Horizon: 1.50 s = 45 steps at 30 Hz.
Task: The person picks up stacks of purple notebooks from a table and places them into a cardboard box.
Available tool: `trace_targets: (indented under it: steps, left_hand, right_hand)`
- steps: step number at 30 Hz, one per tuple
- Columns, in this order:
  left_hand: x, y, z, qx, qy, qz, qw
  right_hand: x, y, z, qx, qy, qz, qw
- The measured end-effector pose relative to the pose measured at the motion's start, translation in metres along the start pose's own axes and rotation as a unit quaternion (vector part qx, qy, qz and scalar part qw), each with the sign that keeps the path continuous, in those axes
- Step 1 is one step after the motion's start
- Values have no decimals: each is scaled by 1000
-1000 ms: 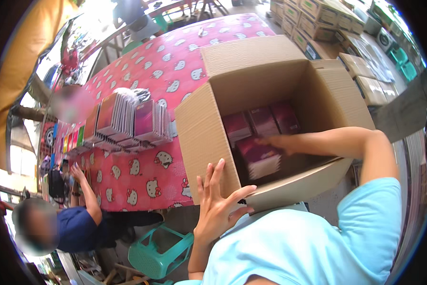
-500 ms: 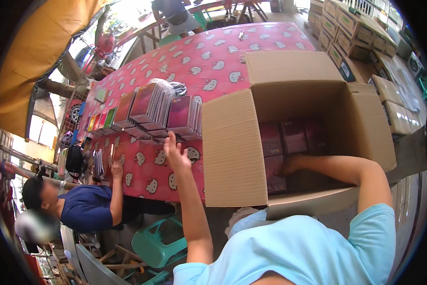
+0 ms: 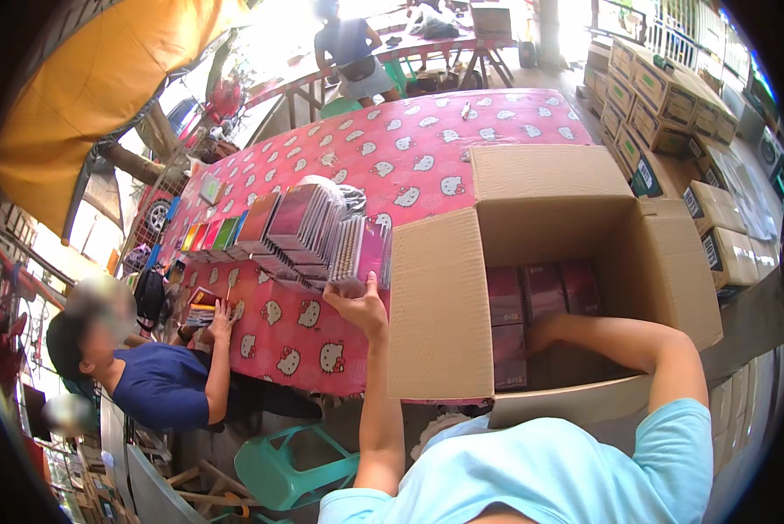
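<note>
My left hand point(image 3: 360, 310) is closed around the near end of a stack of spiral notebooks point(image 3: 359, 249), thumb on one side and fingers on the other. These notebooks have purple-red covers and stand at the right end of a row on the table. Beside them is a taller pile of spiral notebooks point(image 3: 298, 218). My right hand point(image 3: 545, 334) reaches down into a large open cardboard box point(image 3: 440, 301), next to stacks of dark purple-red notebooks point(image 3: 545, 290). Its fingers are in shadow and partly hidden, so I cannot see whether they hold anything.
The long table point(image 3: 322, 349) has a pink cartoon-cat cover. Smaller colourful notebooks point(image 3: 213, 234) line its left part. A co-worker in a dark blue shirt point(image 3: 161, 384) handles notebooks at left. A green stool point(image 3: 292, 467) stands below; stacked cartons point(image 3: 671, 96) fill the right.
My left hand has gone from raised with fingers apart to gripping the end notebook stack, whose spiral edges now face left. My right hand stays in the box. The view has tilted upward.
</note>
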<state>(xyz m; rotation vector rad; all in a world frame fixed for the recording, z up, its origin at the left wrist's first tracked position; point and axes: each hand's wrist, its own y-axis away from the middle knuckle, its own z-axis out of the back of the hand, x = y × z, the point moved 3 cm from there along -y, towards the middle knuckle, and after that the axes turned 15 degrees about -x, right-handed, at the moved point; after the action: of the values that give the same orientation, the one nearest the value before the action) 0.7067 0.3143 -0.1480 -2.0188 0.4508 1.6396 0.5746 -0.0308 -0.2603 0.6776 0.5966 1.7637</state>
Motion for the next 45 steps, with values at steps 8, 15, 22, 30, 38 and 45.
trace_targets:
  steps: [8,15,22,30,38,45]
  left_hand:
    - [-136,-6,62,-1,-41,-432,901]
    - [-227,108,57,151,159,-488,845]
    - [-225,102,81,285,130,-295,903]
    - [-202,82,101,240,87,-210,944]
    - [-148,61,120,238,27,-154,959]
    - [18,-6,74,147,18,239,960]
  right_hand:
    - [67,156,249,-506,-188,19,842]
    - [157,207,242,-364,-691,288,554]
    - [43,217,218,-290,-272,-57,916]
    - [-17,111,40,-24,-277,-275,920]
    - [-29,64,-17,-181,-180,-288,923]
    - [-50,39,-72,-205,-586,-300,724]
